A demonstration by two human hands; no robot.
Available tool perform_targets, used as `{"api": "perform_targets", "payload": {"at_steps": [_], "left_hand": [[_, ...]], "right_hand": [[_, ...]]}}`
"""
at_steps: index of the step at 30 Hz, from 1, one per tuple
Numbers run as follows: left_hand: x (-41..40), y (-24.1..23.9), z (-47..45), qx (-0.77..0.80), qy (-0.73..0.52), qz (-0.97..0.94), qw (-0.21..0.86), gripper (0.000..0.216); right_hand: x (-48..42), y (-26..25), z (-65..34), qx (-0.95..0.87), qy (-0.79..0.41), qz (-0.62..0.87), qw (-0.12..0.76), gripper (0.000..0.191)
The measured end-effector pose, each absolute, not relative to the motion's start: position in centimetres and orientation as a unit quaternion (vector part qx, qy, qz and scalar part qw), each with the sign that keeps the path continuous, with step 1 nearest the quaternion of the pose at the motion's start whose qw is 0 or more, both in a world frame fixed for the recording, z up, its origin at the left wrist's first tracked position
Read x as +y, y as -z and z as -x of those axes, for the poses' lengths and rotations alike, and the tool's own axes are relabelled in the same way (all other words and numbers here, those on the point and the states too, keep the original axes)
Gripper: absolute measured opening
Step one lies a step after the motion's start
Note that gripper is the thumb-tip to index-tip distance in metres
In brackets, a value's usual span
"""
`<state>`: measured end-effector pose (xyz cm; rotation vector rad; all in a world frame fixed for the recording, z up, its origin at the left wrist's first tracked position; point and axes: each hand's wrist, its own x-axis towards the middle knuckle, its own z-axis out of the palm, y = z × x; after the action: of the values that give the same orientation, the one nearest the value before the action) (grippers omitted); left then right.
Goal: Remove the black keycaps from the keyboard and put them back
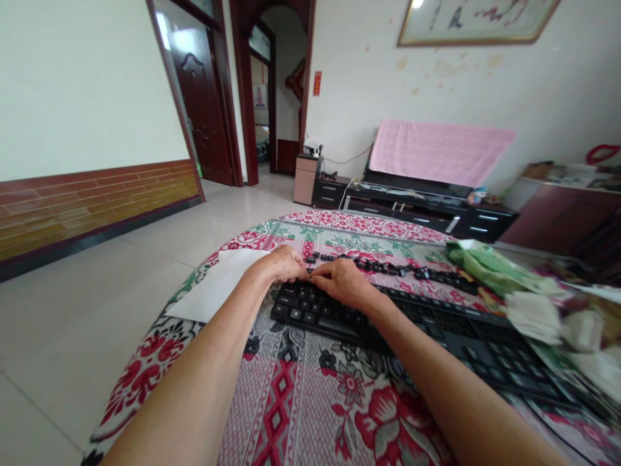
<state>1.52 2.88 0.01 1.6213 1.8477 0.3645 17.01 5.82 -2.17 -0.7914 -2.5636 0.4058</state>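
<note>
A black keyboard [436,327] lies across a table covered with a red and green floral cloth [310,401]. My left hand [284,264] and my right hand [342,281] meet over the keyboard's far left corner, fingers curled down and pinched together at the keys. What the fingertips hold is hidden. Just beyond the keyboard runs a row of loose black keycaps [388,266].
A white sheet of paper [218,285] lies at the table's left edge. Green cloth [485,265] and crumpled white tissues [557,323] pile up at the right. Beyond the table stand a black TV unit under a pink towel [439,152] and an open doorway.
</note>
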Motion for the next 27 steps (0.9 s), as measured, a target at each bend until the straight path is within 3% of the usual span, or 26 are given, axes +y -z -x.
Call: {"api": "perform_targets", "payload": {"at_steps": [10, 18, 27], "left_hand": [[2.8, -0.2, -1.9, 0.710, -0.120, -0.624, 0.304, 0.026], [2.6, -0.8, -2.6, 0.728, -0.104, -0.613, 0.289, 0.024], [2.9, -0.7, -2.8, 0.740, -0.091, -0.606, 0.276, 0.024]], "right_hand": [[5.8, 1.7, -16.8, -0.919, -0.170, 0.301, 0.188, 0.023], [6.4, 0.5, -18.2, -0.879, -0.327, 0.315, 0.143, 0.027], [8.5, 0.1, -20.5, -0.865, -0.297, 0.367, 0.170, 0.027]]}}
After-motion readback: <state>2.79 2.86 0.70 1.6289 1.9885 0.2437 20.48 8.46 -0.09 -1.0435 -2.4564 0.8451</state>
